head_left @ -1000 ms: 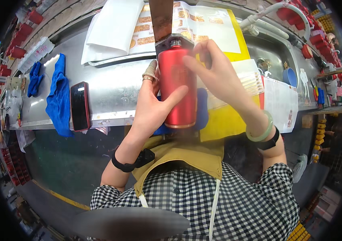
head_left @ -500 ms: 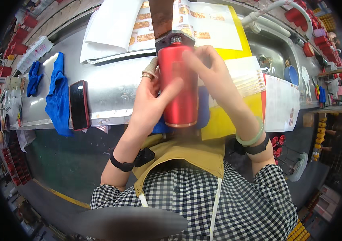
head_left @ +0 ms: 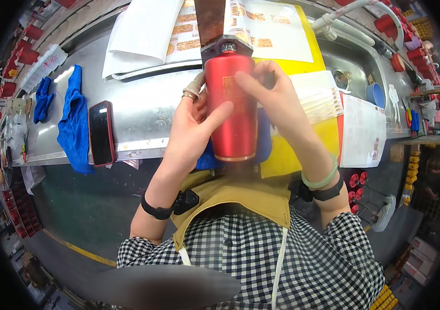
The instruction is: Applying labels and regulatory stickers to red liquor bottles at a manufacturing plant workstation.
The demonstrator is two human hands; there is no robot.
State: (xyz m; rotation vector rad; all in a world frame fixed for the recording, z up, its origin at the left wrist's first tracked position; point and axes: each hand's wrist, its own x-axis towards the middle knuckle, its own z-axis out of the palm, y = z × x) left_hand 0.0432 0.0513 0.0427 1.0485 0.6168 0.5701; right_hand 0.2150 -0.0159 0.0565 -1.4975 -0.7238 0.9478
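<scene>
A red metal bottle point(head_left: 234, 124) lies with its neck against a dark metal fixture point(head_left: 226, 46) and its base towards me. On its upper front is a small gold rectangular decal point(head_left: 228, 85). My left hand point(head_left: 195, 121) is closed round the bottle's left side, thumb on the front; a fabric cover and a ring are on its fingers. My right hand point(head_left: 274, 90) is closed at the right side, its thumb pressing beside the decal and the other fingers curled, partly hidden.
Printed decal sheets point(head_left: 261, 31) and white paper lie behind on a yellow mat point(head_left: 310, 49). To the left are a phone point(head_left: 101, 133) and blue cloths point(head_left: 73, 124). A sink point(head_left: 351, 72) with a blue cup point(head_left: 374, 96) stands right, past paper strips point(head_left: 323, 105).
My right thumb has come down onto the bottle's front beside the decal, which now shows more clearly. My left hand keeps its hold, nearly unmoved.
</scene>
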